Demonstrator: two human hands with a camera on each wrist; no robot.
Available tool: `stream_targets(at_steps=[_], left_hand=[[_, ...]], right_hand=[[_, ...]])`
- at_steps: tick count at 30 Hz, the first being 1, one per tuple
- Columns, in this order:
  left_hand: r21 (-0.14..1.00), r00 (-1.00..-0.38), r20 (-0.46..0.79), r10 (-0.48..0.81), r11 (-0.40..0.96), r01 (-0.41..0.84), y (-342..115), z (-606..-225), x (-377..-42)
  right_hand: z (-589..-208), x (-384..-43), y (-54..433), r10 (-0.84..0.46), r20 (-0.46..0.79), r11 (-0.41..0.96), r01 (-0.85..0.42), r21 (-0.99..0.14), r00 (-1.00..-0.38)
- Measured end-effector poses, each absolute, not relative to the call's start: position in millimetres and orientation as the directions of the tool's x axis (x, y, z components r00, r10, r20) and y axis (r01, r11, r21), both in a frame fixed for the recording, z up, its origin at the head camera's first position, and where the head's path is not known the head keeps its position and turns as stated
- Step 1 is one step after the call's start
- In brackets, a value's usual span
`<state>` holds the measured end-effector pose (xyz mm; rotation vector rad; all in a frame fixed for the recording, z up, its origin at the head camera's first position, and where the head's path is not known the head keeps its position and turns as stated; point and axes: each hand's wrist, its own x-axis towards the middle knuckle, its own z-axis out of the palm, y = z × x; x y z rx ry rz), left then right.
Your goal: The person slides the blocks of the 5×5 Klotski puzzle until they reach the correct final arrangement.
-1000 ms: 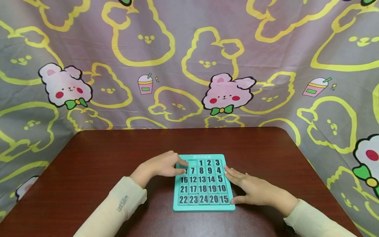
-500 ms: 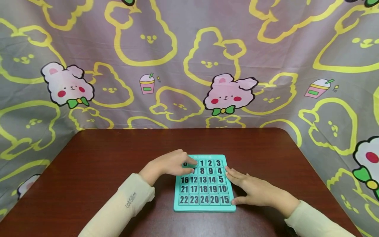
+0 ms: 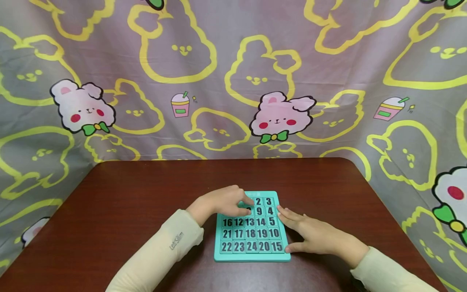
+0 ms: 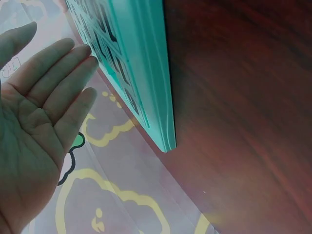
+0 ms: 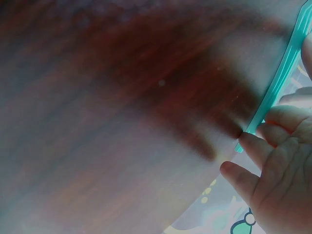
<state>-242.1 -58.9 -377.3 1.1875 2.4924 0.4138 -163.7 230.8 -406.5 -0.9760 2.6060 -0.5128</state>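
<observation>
A turquoise number slide puzzle (image 3: pixel 251 256) lies flat on the table, its square tiles printed with black numbers. My left hand (image 3: pixel 227 201) reaches over its upper left part, index finger and thumb at the tiles of the top two rows near the third column. That hand covers several tiles there. In the left wrist view the fingers (image 4: pixel 58 92) look extended beside the puzzle's edge. My right hand (image 3: pixel 315 233) rests against the puzzle's right edge, fingertips at the upper side and thumb at the lower right corner. The right wrist view shows its fingers (image 5: pixel 256 148) along the turquoise rim.
The dark reddish-brown wooden table (image 3: pixel 153 182) extends around the puzzle on all sides. A grey-pink curtain (image 3: pixel 219 93) with yellow outlines and rabbit faces hangs behind and beside the table.
My left hand has slid rightward across the puzzle's top rows, from the leftmost columns to about the third. The gap seen earlier in the top row is now hidden. My right hand stays put.
</observation>
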Motion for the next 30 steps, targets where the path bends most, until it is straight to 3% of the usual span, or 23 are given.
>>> stream_targets(at_steps=[8,18,30], left_hand=[[0.414,-0.581,-0.168,0.797,0.591,0.692,-75,-377,-239],[0.465,-0.642,-0.157,0.750,0.630,0.622,-101,-382,-233],[0.443,-0.572,-0.124,0.811,0.561,0.699,-75,-377,-239]], right_hand=[[-407,-165,230,-0.677,-0.163,0.703,-0.565,-0.431,-0.718],[-406,-164,230,-0.677,-0.164,0.704,-0.566,-0.428,-0.718],[-408,-164,230,-0.676,-0.165,0.704,-0.564,-0.432,-0.718]])
